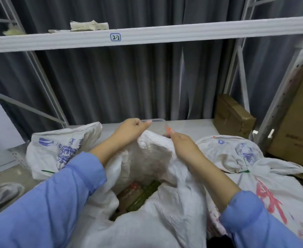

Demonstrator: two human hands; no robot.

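Note:
A large white woven sack (pixel 158 217) stands open in front of me, its mouth pulled up toward the shelf. My left hand (pixel 129 129) grips the far rim of the sack on the left side. My right hand (pixel 181 145) pinches the same rim a little to the right. Inside the sack lie packets in red and green wrapping (pixel 138 192). A clear plastic container (pixel 158 122) sits on the shelf just behind my hands, partly hidden by them. Both forearms wear blue sleeves.
More white sacks lie at the left (pixel 57 149) and right (pixel 236 158), the right one tied with green string. Cardboard boxes (pixel 233 115) stand at the back right. A white shelf beam labelled 2-2 (pixel 115 37) crosses above, with a bundle of paper (pixel 88 25) on it. Grey curtain behind.

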